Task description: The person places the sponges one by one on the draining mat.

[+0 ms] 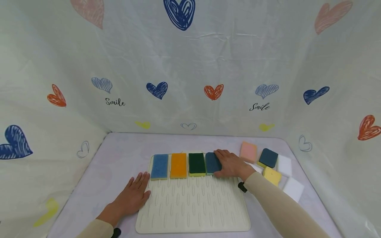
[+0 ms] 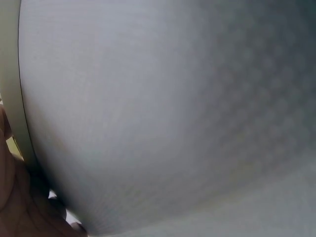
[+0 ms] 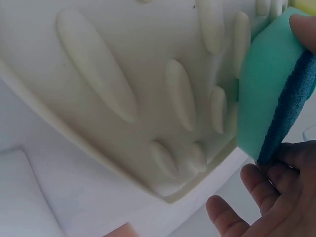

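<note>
My right hand grips a dark-blue and turquoise scrub sponge, thumb at one end and fingers at the other. That sponge lies at the upper right of a cream ridged mat. To its left, in a row along the mat's far edge, are a dark green and yellow sponge, an orange sponge and a blue sponge. My left hand lies flat, its fingers extended at the mat's left edge. The left wrist view is mostly a blurred pale surface, with part of the hand at lower left.
Right of the mat lie a pink sponge, a dark blue and yellow sponge, a yellow sponge and several white sponges, one partly behind my right arm. A heart-printed curtain encloses the table's back and sides.
</note>
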Demonstrator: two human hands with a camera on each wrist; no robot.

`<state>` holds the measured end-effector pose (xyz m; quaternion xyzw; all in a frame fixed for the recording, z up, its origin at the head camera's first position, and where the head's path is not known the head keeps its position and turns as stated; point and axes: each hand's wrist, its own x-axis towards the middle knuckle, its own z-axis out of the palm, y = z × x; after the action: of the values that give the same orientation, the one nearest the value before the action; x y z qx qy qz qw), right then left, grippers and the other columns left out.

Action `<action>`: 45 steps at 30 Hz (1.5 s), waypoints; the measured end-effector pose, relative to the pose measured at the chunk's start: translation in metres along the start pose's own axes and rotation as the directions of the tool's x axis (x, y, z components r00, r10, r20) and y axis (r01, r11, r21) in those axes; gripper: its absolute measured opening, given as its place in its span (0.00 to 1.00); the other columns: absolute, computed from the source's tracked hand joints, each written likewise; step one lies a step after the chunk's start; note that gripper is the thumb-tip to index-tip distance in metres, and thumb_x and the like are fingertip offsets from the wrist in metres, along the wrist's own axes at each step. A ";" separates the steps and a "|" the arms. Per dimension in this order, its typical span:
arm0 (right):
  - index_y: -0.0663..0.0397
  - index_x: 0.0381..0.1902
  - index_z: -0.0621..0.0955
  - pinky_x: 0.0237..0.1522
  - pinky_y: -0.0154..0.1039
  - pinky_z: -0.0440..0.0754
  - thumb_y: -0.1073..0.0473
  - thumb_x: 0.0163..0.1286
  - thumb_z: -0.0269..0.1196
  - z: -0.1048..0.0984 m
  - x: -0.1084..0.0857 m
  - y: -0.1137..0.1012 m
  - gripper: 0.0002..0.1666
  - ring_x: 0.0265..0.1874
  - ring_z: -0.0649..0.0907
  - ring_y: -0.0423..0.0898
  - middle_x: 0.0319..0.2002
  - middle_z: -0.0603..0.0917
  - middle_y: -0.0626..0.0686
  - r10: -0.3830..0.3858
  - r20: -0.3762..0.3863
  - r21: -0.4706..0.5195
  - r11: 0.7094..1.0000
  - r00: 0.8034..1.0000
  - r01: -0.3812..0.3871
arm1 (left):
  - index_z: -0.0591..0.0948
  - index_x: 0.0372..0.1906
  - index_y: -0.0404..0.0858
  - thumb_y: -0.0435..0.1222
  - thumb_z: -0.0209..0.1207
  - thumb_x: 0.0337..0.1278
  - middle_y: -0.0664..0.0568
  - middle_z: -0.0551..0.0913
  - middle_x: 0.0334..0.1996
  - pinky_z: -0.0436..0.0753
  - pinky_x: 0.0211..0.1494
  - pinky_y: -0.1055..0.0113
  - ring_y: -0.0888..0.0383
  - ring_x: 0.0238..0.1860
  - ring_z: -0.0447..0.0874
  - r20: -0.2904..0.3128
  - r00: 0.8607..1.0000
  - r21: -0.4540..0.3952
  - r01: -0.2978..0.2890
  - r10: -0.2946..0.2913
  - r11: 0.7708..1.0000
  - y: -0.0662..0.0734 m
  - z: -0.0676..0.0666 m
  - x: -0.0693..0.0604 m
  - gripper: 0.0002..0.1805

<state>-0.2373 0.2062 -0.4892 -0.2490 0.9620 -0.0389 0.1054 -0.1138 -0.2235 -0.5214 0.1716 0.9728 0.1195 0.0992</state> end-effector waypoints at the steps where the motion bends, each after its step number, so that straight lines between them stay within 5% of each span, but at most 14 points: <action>1: 0.60 0.82 0.61 0.76 0.61 0.69 0.28 0.63 0.68 0.000 0.000 0.000 0.63 0.78 0.67 0.61 0.80 0.66 0.60 0.000 0.005 0.006 1.000 1.000 0.000 | 0.57 0.82 0.26 0.46 0.51 0.83 0.31 0.58 0.82 0.55 0.81 0.31 0.32 0.83 0.51 -0.002 1.000 -0.002 0.000 0.000 1.000 0.000 0.000 0.000 0.38; 18: 0.60 0.84 0.57 0.78 0.62 0.65 0.26 0.66 0.66 -0.009 -0.009 -0.002 0.65 0.81 0.63 0.63 0.83 0.60 0.61 -0.006 0.025 0.004 1.000 1.000 0.006 | 0.58 0.81 0.25 0.46 0.52 0.82 0.30 0.58 0.81 0.53 0.80 0.29 0.30 0.83 0.51 -0.019 1.000 -0.053 -0.015 0.014 0.998 -0.003 0.005 -0.002 0.39; 29: 0.68 0.79 0.65 0.74 0.65 0.68 0.37 0.67 0.73 -0.032 -0.039 0.043 0.57 0.76 0.70 0.66 0.77 0.69 0.66 -0.008 -0.189 -0.155 0.988 0.982 -0.022 | 0.59 0.81 0.24 0.45 0.52 0.81 0.29 0.59 0.81 0.55 0.79 0.29 0.29 0.82 0.53 -0.045 0.999 -0.045 -0.026 0.024 0.999 -0.001 0.004 -0.003 0.38; 37: 0.70 0.75 0.68 0.72 0.68 0.69 0.41 0.70 0.67 -0.039 -0.059 0.076 0.48 0.72 0.71 0.66 0.73 0.72 0.67 0.046 -0.244 -0.210 0.973 0.969 -0.100 | 0.57 0.82 0.26 0.46 0.50 0.83 0.31 0.57 0.82 0.54 0.81 0.31 0.32 0.83 0.51 -0.003 1.000 -0.014 -0.006 0.006 1.000 0.003 -0.002 -0.002 0.38; 45: 0.71 0.69 0.72 0.64 0.69 0.76 0.41 0.64 0.75 -0.034 -0.081 0.089 0.50 0.65 0.78 0.66 0.65 0.79 0.67 -0.019 -0.327 -0.296 0.952 0.945 -0.083 | 0.58 0.81 0.25 0.46 0.52 0.82 0.30 0.58 0.81 0.54 0.80 0.30 0.30 0.83 0.52 -0.023 1.000 -0.038 -0.011 0.011 0.999 0.003 -0.003 -0.003 0.38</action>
<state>-0.2174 0.3241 -0.4527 -0.2365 0.9644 0.0714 -0.0941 -0.1113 -0.2225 -0.5169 0.1737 0.9705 0.1403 0.0906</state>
